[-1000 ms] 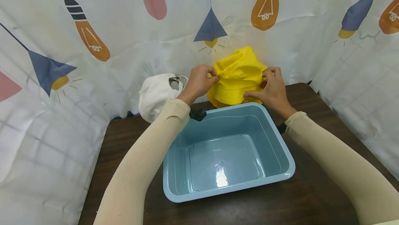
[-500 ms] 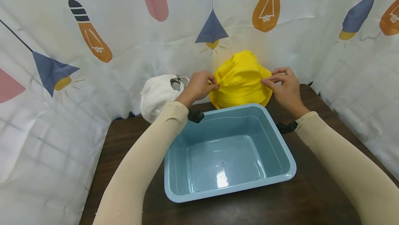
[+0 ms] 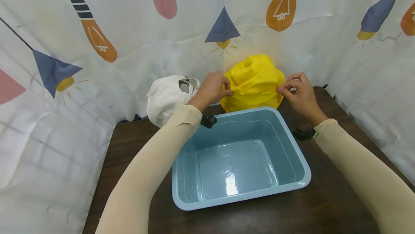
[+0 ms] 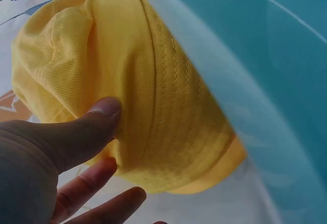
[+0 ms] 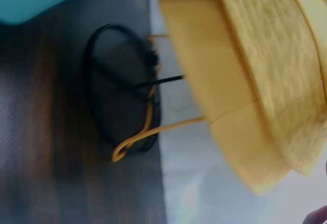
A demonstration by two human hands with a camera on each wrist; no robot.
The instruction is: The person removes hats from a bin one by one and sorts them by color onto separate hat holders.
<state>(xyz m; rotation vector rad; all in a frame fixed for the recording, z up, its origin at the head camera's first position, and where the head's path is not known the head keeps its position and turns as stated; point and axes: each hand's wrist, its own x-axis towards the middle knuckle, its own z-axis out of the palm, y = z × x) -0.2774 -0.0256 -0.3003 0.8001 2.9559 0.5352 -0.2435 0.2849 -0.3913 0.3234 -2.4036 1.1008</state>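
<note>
A yellow bucket hat (image 3: 254, 82) stands behind the blue plastic basin (image 3: 241, 198), up against the cloth backdrop. My left hand (image 3: 212, 88) pinches the hat's left side; in the left wrist view the thumb (image 4: 104, 111) lies on the fabric near the stitched brim, with the other fingers beneath and spread. On the opposite side, my right hand (image 3: 300, 95) holds the hat's edge between thumb and forefinger. Beneath the hat, the right wrist view shows a yellow cord (image 5: 161, 128) and a black cord (image 5: 89, 81) hanging down to the tabletop.
A white cap (image 3: 163, 98) sits left of the yellow hat, partly behind my left wrist. The basin takes up the middle of the dark wooden table (image 3: 324, 198). Printed white cloth (image 3: 181, 53) encloses the back and sides.
My right hand has shifted from the front of the hat's brim out to its right edge. The crumpled hat now sits wider and rounder. My left hand keeps its hold.
</note>
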